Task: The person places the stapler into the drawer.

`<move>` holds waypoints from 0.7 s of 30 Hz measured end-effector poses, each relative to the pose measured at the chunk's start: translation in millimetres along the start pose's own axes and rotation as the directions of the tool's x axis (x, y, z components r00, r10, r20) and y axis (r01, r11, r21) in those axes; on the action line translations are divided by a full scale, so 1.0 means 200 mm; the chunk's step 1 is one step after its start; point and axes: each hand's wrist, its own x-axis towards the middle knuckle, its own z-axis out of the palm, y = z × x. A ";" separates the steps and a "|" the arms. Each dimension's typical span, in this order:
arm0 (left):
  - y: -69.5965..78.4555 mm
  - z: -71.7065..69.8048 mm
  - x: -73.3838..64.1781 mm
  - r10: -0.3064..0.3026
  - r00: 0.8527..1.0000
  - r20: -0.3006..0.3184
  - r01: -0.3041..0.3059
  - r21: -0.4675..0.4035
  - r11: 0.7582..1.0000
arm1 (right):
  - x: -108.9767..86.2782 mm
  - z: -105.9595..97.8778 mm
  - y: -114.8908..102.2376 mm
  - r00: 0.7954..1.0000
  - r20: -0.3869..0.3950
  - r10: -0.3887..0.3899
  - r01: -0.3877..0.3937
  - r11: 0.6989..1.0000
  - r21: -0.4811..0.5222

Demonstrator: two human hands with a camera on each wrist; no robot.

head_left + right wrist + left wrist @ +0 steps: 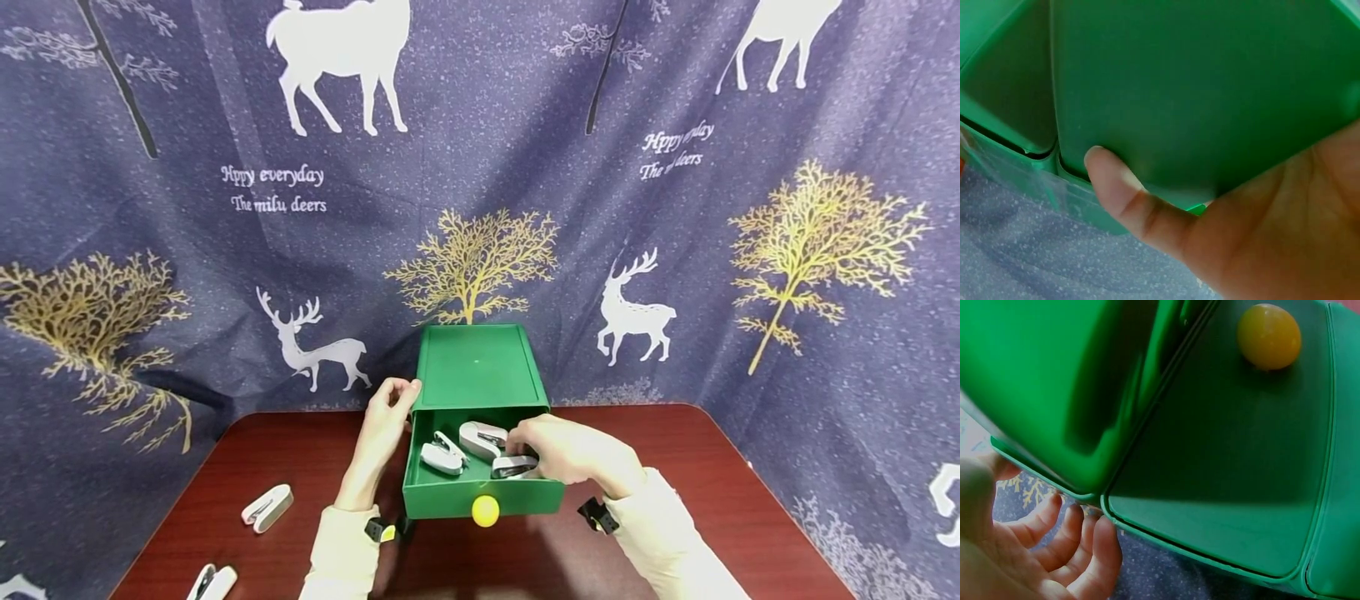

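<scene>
A green drawer box (480, 367) stands on the table with its drawer pulled out, a yellow round knob (485, 511) on the drawer front. In the drawer lie a white stapler (442, 457) at the left, a second stapler (482, 438) towards the back and a third stapler (513, 466) at the right. My right hand (573, 450) reaches over the drawer's right wall and holds the third stapler by its near side, some fingers hidden. My left hand (388, 417) rests its bent fingers and thumb against the box's upper left edge.
Two more white staplers lie on the brown table (315, 467) at the left, one stapler (267, 507) farther back and another stapler (212, 582) at the near edge of view. A blue cloth (480, 150) printed with deer and trees hangs behind the table.
</scene>
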 end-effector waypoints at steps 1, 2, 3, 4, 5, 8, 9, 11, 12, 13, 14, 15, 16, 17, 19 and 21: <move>0.00 0.00 0.00 0.002 1.000 0.001 -0.002 0.003 1.000 | 0.00 0.00 0.00 1.000 -0.005 0.003 -0.003 1.000 0.007; 0.00 0.00 0.00 0.005 1.000 0.003 -0.005 0.005 1.000 | 0.00 0.00 0.00 1.000 -0.011 0.006 -0.005 1.000 0.012; 0.00 0.00 0.00 0.010 1.000 0.003 -0.010 0.012 1.000 | 0.00 0.01 0.00 1.000 -0.016 0.009 -0.009 1.000 0.017; 0.00 0.00 0.00 0.014 1.000 0.004 -0.014 0.017 1.000 | 0.00 0.01 0.01 1.000 -0.024 0.015 -0.015 1.000 0.017; 0.00 0.00 0.00 0.020 1.000 0.004 -0.020 0.021 1.000 | 0.00 0.01 0.01 0.999 -0.032 0.020 -0.019 1.000 0.018; -0.01 0.00 0.00 0.032 0.999 0.003 -0.032 0.038 0.999 | -0.02 0.02 0.02 0.998 -0.064 0.024 -0.023 1.000 0.019; -0.01 0.00 0.00 0.033 0.999 0.001 -0.033 0.042 0.999 | -0.02 0.02 0.02 0.997 -0.077 0.030 -0.028 0.999 0.026; -0.01 0.00 0.00 0.037 0.999 0.002 -0.037 0.045 0.998 | -0.03 0.02 0.02 0.994 -0.105 0.038 -0.033 0.998 0.049; -0.01 0.00 0.00 0.036 0.999 0.003 -0.036 0.045 0.998 | -0.04 0.02 0.02 0.992 -0.121 0.043 -0.036 0.998 0.059; -0.01 0.00 0.00 0.035 0.999 0.003 -0.035 0.045 0.998 | -0.04 0.01 0.02 0.990 -0.134 0.052 -0.044 0.997 0.066; 0.00 0.00 0.00 0.034 0.999 0.004 -0.034 0.042 0.999 | -0.05 0.01 0.02 0.987 -0.147 0.057 -0.047 0.996 0.072; 0.00 0.00 0.00 0.033 0.999 0.004 -0.033 0.040 0.999 | -0.05 0.01 0.01 0.985 -0.160 0.064 -0.052 0.996 0.078; 0.00 0.00 0.00 0.031 1.000 0.006 -0.031 0.035 0.999 | -0.06 0.01 0.01 0.982 -0.174 0.066 -0.053 0.995 0.082; 0.00 0.00 0.00 0.027 1.000 0.006 -0.027 0.031 0.999 | -0.07 0.01 0.00 0.980 -0.188 0.069 -0.055 0.995 0.082; 0.01 0.00 0.00 0.022 1.000 0.005 -0.022 0.027 0.999 | -0.09 0.01 -0.01 0.973 -0.221 0.072 -0.054 0.995 0.084; 0.01 0.00 0.00 0.016 1.000 0.004 -0.016 0.023 1.000 | -0.11 0.01 -0.03 0.961 -0.269 0.068 -0.047 0.996 0.082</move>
